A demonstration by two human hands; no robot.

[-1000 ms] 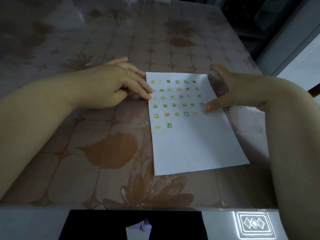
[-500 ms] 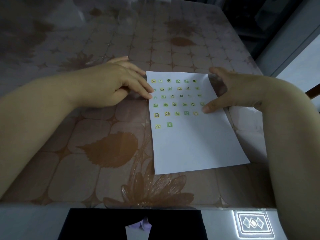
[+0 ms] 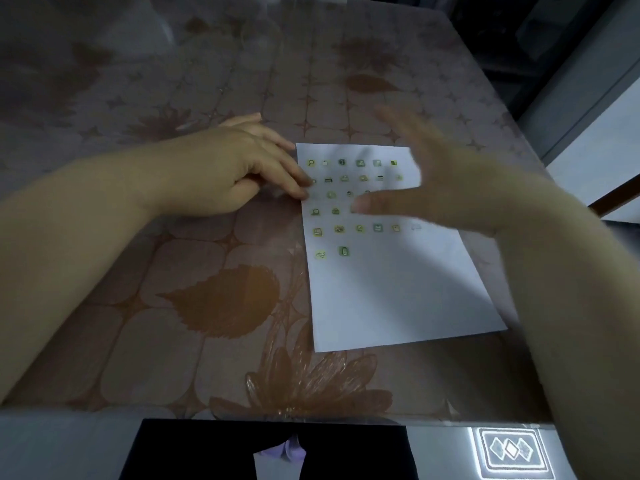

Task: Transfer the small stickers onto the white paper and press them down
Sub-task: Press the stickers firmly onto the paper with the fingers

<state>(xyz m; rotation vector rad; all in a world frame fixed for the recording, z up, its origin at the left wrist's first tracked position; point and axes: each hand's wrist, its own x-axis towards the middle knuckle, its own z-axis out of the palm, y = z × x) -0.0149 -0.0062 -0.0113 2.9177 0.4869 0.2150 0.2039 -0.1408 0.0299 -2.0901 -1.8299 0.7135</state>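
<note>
Left hand [image 3: 242, 174]: fingers extended, pressing left edge of white paper [image 3: 398, 292]; right hand [image 3: 450, 192]: blurred, fingers spread, above stickers [image 3: 343, 251]

Likely a home: table [image 3: 86, 415] with glossy leaf-and-flower patterned cloth [image 3: 221, 299].

White paper [image 3: 398, 289] matt, smooth. Stickers [image 3: 343, 251] slightly glossy. Table [image 3: 173, 323] under glossy clear cover, brown leaf print.
</note>
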